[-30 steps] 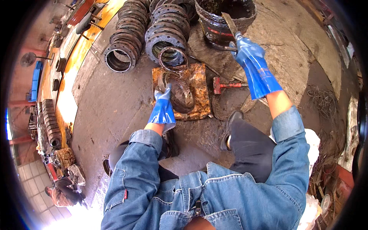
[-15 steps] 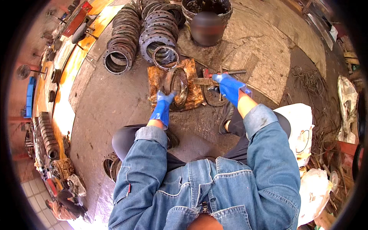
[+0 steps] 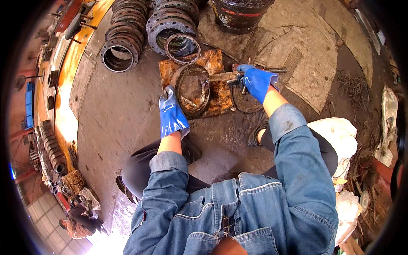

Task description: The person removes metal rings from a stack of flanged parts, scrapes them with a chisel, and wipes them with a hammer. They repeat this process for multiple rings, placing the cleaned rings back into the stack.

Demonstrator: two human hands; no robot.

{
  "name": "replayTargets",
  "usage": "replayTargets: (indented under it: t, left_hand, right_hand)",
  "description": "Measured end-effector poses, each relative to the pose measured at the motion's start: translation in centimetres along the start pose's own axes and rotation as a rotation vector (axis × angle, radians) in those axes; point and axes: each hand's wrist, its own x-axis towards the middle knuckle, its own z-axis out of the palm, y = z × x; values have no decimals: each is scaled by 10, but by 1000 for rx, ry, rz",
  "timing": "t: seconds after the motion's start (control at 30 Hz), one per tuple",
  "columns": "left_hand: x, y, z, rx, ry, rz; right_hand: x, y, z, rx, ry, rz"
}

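A dark, greasy metal ring (image 3: 180, 101) lies on a rust-stained brown sheet (image 3: 221, 97) in front of me. My left hand (image 3: 172, 111), in a blue glove, is at the ring's left edge, fingers extended and at most touching its outer side. My right hand (image 3: 256, 83), also gloved in blue, is closed round a flat brown bar-like tool (image 3: 221, 77); its end reaches the ring's right rim. The tool's exact kind cannot be made out. Inside the ring's outline lies a small pale stick-like piece (image 3: 188, 101).
Rows of bolt-holed flanges (image 3: 120, 57) stand beyond the sheet, with a thinner ring (image 3: 183, 61) leaning on one row. A black bucket (image 3: 240, 17) is at the back. Tangled wire (image 3: 355, 91) and white sacks (image 3: 340, 134) lie to the right. Far lower left, another person (image 3: 80, 221) is visible.
The ring has gone from tilted up to lying flatter. My left hand has slid off its near rim to its left side. The brown tool has come up to the ring's right rim.
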Motion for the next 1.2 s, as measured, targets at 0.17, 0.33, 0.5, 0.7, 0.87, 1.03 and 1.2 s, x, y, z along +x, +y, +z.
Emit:
replayTargets:
  t: [0.17, 0.33, 0.5, 0.7, 0.87, 1.03, 1.2]
  left_hand:
    - [11, 1, -4, 4, 19, 15]
    - [12, -4, -5, -5, 10, 4]
    - [5, 2, -8, 25, -68, -44]
    - [13, 1, -18, 213, -70, -32]
    - [0, 5, -17, 209, -96, 108]
    - [8, 9, -11, 125, -75, 6]
    - [20, 3, -18, 147, -81, 13]
  right_hand:
    - [-24, -15, 12, -70, 2, 29]
    - [-70, -2, 21, -193, -25, -147]
    - [-165, -12, 9, -955, -145, -466]
    - [-223, 8, 31, -1200, -168, -597]
    - [-194, -1, 16, -999, -109, -437]
    - [-94, 0, -11, -450, -142, -402]
    - [-114, -7, 14, -559, -123, -387]
